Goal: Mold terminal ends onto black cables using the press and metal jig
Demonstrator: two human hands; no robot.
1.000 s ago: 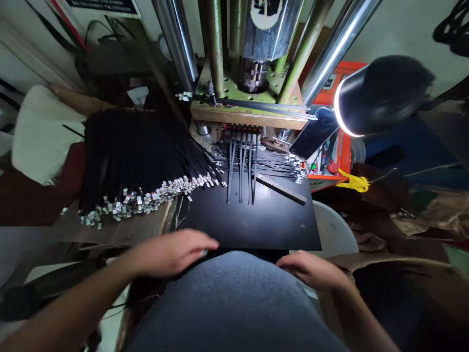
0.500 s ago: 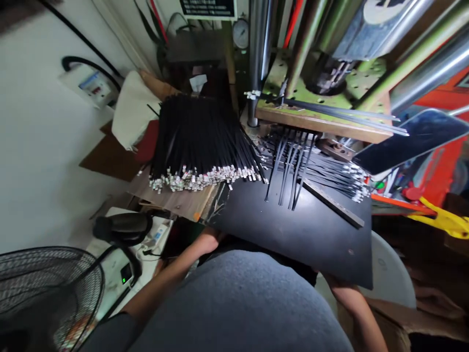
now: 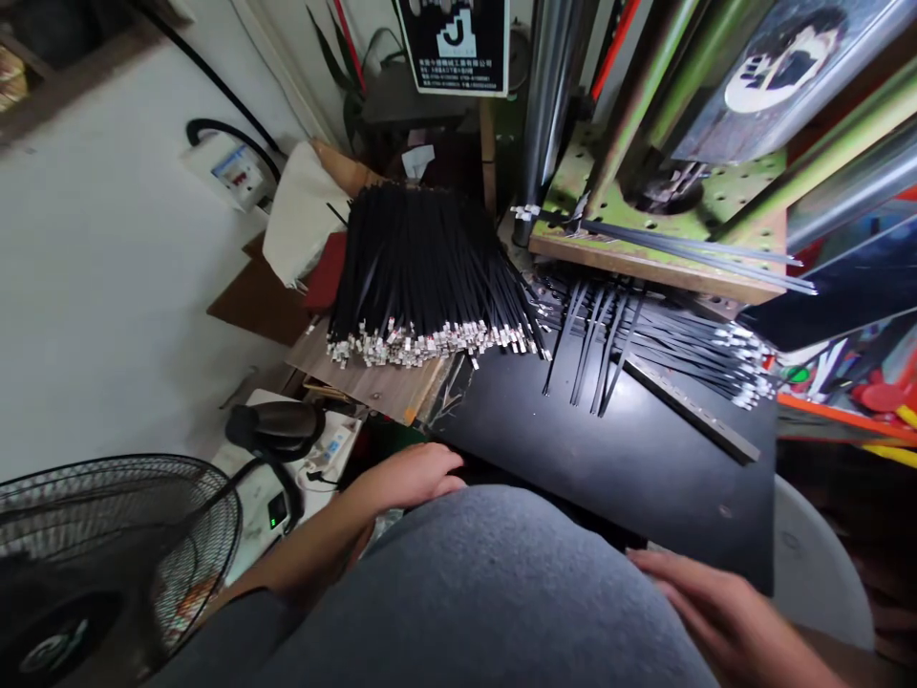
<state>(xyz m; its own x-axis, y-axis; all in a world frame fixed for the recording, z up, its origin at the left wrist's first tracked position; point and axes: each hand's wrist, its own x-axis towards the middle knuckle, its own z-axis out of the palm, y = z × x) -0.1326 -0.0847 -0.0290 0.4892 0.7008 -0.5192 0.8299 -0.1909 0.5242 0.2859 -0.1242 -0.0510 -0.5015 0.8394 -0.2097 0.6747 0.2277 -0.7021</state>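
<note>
My left hand [image 3: 408, 475] rests low at the near edge of the black work plate [image 3: 623, 459], fingers loosely curled and empty. Lying flat beside my grey-clad body at the lower right, my right hand [image 3: 716, 612] has its fingers stretched out and holds nothing. A big fan of black straps with metal clips [image 3: 422, 277] lies on a wooden board [image 3: 373, 387] to the left. Several black straps [image 3: 594, 354] hang out from under the green press [image 3: 659, 220] onto the plate. More clipped straps [image 3: 702, 354] lie to the right.
A metal bar [image 3: 692, 409] lies across the plate's right side. A black fan [image 3: 100, 564] stands at the lower left, with a power strip [image 3: 315, 459] and a dark handheld tool [image 3: 276, 430] beside it. A white wall and breaker box [image 3: 233, 172] are on the left.
The view has swung left and tilted. Both hands, hidden under the plate's edge half a second ago, show again: left at the plate's near edge, right at my side.
</note>
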